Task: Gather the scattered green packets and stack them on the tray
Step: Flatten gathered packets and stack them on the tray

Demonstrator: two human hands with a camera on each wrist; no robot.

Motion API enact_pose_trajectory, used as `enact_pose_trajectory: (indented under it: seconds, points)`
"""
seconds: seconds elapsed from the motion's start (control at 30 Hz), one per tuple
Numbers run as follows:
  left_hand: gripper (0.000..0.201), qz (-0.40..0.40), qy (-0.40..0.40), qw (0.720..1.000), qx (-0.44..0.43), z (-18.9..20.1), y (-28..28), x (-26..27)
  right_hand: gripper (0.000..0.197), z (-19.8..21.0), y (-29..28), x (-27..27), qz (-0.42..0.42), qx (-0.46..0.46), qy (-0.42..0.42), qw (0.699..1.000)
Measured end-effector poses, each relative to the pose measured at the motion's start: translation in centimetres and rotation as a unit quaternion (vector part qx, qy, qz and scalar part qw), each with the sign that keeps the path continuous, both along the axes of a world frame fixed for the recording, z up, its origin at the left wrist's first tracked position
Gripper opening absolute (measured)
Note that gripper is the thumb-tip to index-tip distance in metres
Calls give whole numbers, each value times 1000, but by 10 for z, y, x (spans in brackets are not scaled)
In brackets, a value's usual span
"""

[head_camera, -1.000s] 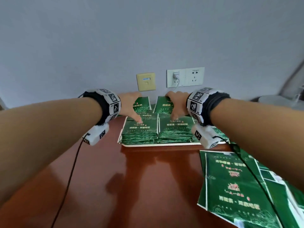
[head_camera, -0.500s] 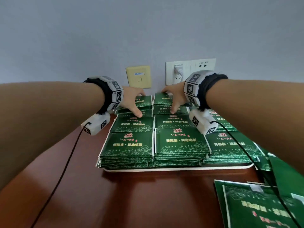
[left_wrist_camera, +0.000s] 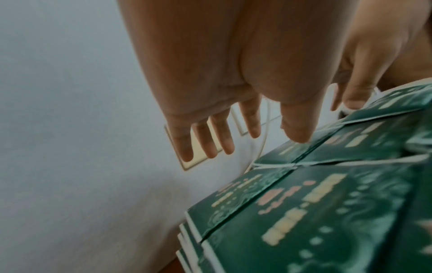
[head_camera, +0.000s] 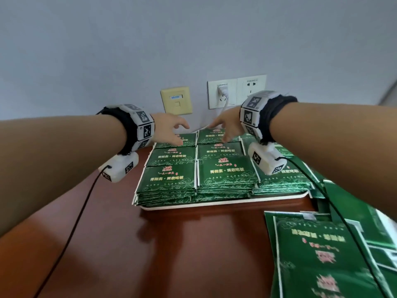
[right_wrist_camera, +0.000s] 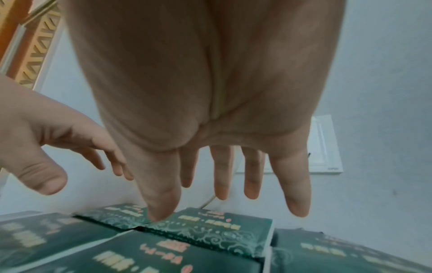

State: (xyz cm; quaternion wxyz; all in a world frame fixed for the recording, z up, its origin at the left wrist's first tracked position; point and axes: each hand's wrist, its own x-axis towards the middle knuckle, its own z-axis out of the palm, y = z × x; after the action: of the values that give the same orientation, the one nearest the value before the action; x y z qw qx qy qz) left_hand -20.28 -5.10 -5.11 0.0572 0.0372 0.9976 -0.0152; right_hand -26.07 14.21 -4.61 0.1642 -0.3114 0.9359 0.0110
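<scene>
I hold my left hand (head_camera: 169,131) and right hand (head_camera: 227,127) empty, fingers spread, above the rear stacks of flat green foil packets (head_camera: 225,173) on the white rectangular tray (head_camera: 214,204), probably for squaring them, while loose packets (head_camera: 322,254) wait nearer me on the reddish-brown wooden table (head_camera: 171,254).

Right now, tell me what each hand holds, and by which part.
Nothing: left hand and right hand hover open, fingers spread, above the packet stacks.

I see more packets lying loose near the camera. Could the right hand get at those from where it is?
Probably yes. The right hand is open and holds nothing above the far stacks on the tray. The loose green packets lie uncovered on the table under that forearm, so drawing the arm back should reach them.
</scene>
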Motion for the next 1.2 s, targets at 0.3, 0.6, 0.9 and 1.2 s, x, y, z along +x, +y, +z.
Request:
enact_pose_trajectory:
  seconds: [0.3, 0.6, 0.9, 1.2]
  points:
    - [47, -139, 31, 989, -29, 22, 115, 81, 69, 19, 73, 104, -2, 27, 74, 997]
    - [43, -264, -63, 962, -35, -34, 229, 176, 89, -23, 173, 211, -51, 127, 47, 989]
    - [61, -207, -118, 968, -82, -58, 210, 209, 105, -60, 166, 238, -41, 115, 12, 992]
    - [49, -103, -135, 982, -81, -45, 113, 249, 113, -61, 101, 244, 58, 33, -52, 996]
